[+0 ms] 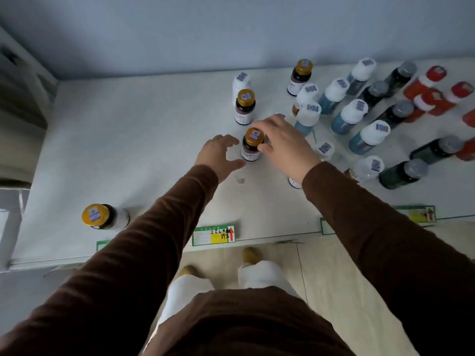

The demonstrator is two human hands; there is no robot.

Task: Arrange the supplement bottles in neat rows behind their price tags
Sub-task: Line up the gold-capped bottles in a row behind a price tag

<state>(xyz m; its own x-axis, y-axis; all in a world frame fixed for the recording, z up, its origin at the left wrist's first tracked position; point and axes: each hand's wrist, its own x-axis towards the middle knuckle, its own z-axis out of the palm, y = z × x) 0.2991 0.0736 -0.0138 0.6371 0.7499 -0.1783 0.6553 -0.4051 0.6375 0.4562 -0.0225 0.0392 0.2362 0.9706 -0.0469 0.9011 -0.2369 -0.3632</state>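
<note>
At mid-frame the right hand pinched the cap of an upright gold-capped bottle from its right, while the left hand hovered open just left of it, the price tag lying well below toward the shelf's front edge.

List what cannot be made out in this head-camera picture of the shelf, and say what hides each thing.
- White-capped bottle: mostly hidden by the right hand and sleeve.
- Left price tag: covered by the left sleeve.
- Red bottles: cut off by the right edge.
- Bottle label print: too small to read.
</note>
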